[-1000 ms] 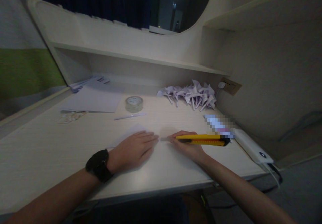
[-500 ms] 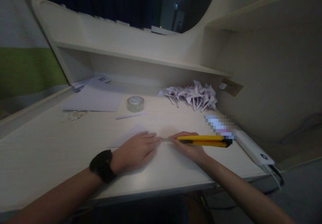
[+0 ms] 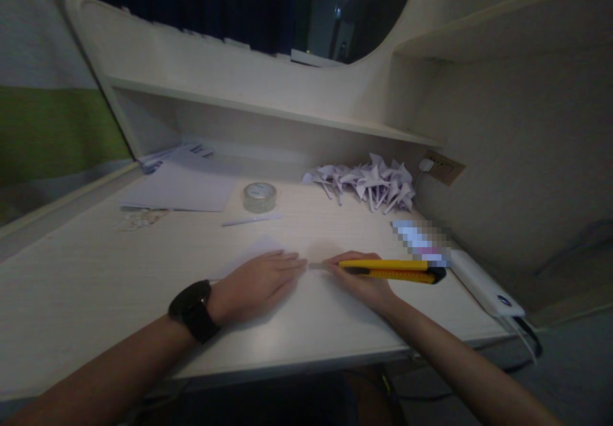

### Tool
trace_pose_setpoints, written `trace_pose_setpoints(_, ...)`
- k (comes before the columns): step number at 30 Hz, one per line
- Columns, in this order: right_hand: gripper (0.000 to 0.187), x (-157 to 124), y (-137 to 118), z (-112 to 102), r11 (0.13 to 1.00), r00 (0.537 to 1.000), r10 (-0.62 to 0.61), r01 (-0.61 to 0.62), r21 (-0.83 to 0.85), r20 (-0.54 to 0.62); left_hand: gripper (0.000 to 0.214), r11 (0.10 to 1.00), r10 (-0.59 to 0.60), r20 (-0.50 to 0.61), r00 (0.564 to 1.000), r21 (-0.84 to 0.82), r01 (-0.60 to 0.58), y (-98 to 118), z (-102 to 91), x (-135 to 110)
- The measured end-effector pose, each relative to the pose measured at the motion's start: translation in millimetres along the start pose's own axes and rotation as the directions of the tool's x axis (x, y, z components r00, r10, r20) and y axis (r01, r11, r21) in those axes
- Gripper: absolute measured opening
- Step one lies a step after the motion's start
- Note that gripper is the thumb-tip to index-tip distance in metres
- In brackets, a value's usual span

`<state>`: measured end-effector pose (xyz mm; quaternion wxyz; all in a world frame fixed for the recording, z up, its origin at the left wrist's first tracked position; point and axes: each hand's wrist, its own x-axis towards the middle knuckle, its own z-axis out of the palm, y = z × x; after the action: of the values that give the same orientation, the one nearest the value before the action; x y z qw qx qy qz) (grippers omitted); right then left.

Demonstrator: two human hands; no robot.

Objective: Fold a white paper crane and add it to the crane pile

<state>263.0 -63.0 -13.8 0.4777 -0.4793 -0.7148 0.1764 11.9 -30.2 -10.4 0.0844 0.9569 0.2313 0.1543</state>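
Note:
My left hand lies flat with fingers stretched out on a white sheet of paper, covering much of it. A dark watch is on that wrist. My right hand is closed on a yellow utility knife. Its extended blade points left, with the tip close to my left fingertips. Whether the blade touches the paper is hidden by the fingers.
Behind my hands are a roll of clear tape and a thin paper stick. Paper pinwheels are heaped at the back right, a paper stack at the back left. A phone and a white power bank lie at right.
Hardly anything differs. The whole view has shifted slightly; my left hand still presses on the paper and my right still grips the knife in the same place.

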Motion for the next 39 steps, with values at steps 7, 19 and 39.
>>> trace_pose_setpoints(7, 0.011, 0.0, 1.6, -0.3, 1.000, 1.000, -0.015, 0.015, 0.012, 0.015, 0.041, 1.000, 0.011, 0.006, 1.000, 0.003, -0.011, 0.7, 2.7, 0.3)
trace_pose_setpoints(19, 0.009, -3.7, 4.7, -0.7, 0.999, 0.999, -0.032, 0.031, 0.012, 0.043, 0.042, 0.999, 0.006, 0.013, 1.000, 0.052, -0.007, -2.3, 8.2, 0.1)
trace_pose_setpoints(39, 0.009, -2.2, -1.7, -0.5, 0.999, 0.999, -0.044, 0.044, 0.003, 0.021, 0.041, 0.999, -0.005, -0.005, 1.000, 0.051, 0.005, 3.6, 6.8, 2.5)
